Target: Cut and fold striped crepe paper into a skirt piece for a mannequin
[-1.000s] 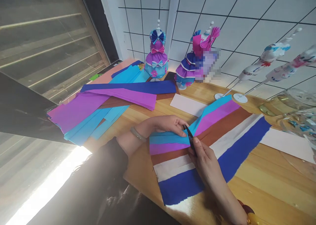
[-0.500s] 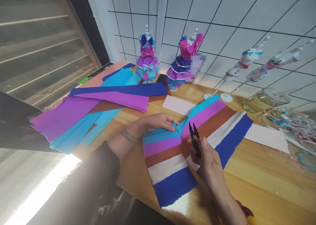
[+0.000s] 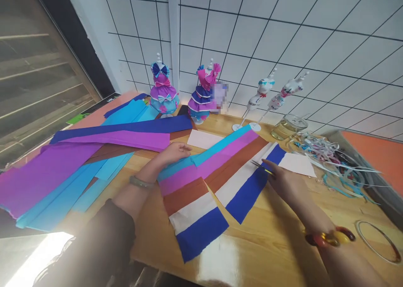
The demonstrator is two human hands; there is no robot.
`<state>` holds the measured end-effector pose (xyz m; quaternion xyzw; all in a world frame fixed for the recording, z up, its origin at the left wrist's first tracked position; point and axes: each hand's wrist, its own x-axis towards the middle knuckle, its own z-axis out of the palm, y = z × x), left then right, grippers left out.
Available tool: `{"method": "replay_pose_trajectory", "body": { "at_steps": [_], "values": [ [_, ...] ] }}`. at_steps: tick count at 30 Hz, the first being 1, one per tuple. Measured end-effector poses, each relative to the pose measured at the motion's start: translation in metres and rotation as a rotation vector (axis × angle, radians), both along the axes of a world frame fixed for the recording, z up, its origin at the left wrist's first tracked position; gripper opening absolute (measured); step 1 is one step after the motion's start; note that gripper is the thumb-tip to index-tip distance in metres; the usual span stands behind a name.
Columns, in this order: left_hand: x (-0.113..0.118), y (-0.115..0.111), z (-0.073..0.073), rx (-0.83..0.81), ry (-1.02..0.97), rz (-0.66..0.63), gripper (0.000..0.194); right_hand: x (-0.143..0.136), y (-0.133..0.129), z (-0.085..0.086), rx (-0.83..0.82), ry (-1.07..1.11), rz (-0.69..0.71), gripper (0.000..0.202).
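Observation:
A striped sheet (image 3: 233, 159), of cloth or crepe paper, lies on the table with cyan, purple, brown, white and dark blue bands. A slit runs from its near edge up to the purple band, and the lower halves stand apart. My left hand (image 3: 176, 152) is at the cyan edge with curled fingers, seemingly pinching it; the fingertips are partly hidden. Closed around small scissors (image 3: 263, 167), my right hand (image 3: 280, 178) is over the sheet's right end. The blades point left across the white and dark blue bands and look nearly together.
Purple, cyan and dark blue strips (image 3: 69, 157) lie piled at left. Two dressed mannequins (image 3: 164, 95) and two bare white ones stand by the tiled wall. Behind the right hand are a glass jar (image 3: 289, 126), ribbons (image 3: 343, 169) and white card (image 3: 297, 164). A bangle (image 3: 378, 241) lies at right.
My right hand has moved right with the scissors, from the slit to the sheet's right end. The cyan fold by my left hand has flattened. The view has shifted right.

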<state>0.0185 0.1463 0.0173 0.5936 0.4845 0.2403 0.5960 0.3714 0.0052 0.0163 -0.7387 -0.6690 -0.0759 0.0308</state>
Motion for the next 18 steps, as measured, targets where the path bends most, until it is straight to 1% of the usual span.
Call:
{"method": "replay_pose_trajectory", "body": {
  "at_steps": [3,5,9,11,13,15,18],
  "values": [
    [-0.001,0.0,-0.001,0.004,0.011,-0.003,0.048,0.005,0.021,-0.008,-0.055,-0.004,0.113,0.046],
    [-0.001,0.0,-0.001,-0.001,0.014,-0.006,0.046,0.005,0.032,-0.011,-0.087,-0.007,0.17,0.042],
    [-0.001,0.001,-0.001,-0.007,0.013,-0.006,0.043,0.009,0.046,-0.007,-0.097,-0.005,0.197,0.027],
    [-0.001,0.002,-0.002,-0.008,0.01,-0.01,0.043,0.012,0.049,-0.001,-0.073,0.01,0.185,0.025],
    [-0.001,0.003,-0.005,-0.01,0.006,-0.014,0.044,0.015,0.051,0.009,-0.026,0.034,0.152,0.025],
    [-0.001,0.005,-0.008,-0.015,0.002,-0.018,0.043,0.018,0.052,0.022,0.038,0.067,0.1,0.026],
    [-0.002,0.007,-0.013,-0.021,-0.003,-0.024,0.04,0.023,0.051,0.047,0.153,0.12,-0.003,0.03]
  ]
}}
